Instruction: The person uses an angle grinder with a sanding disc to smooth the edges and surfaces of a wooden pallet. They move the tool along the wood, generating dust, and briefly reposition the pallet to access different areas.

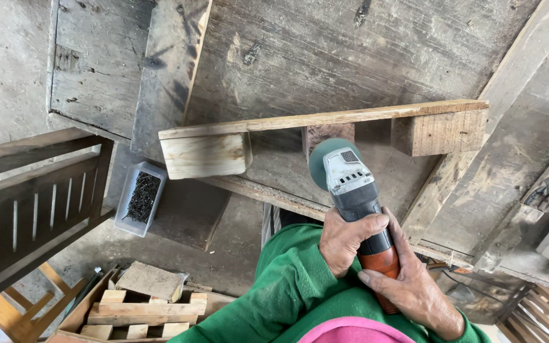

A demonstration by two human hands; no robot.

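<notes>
The angle grinder [356, 197] sits near the middle of the view, held out in front of the person with its round disc end pointing away from the body. The disc, seen as a greenish-grey circle, lies against or just before the middle wooden block under a long pale plank [325, 119]; whether it actually touches the wood cannot be told. The left hand [349, 236] is wrapped around the dark grey neck of the tool, thumb over the top, which would steady the head. The right hand [414, 286] closes on the orange rear grip lower down, fingers curled beneath it, so both hands are clenched on the grinder and share its weight. Green sleeves [287, 286] run back toward the body.

The plank lies across a rough, weathered worktop [325, 51] of grey boards, raised on three short blocks: a pale one at the left [204, 155], a darker one in the middle and a brown one at the right [440, 132]. Standing on edge this way, the piece presents its underside blocks to the tool.

Well to the left, a clear plastic tub of dark nails [141, 197] rests on a lower surface. Below it, a wooden crate [74, 314] holds offcut blocks. A slatted wooden panel [33, 209] leans at the far left.
</notes>
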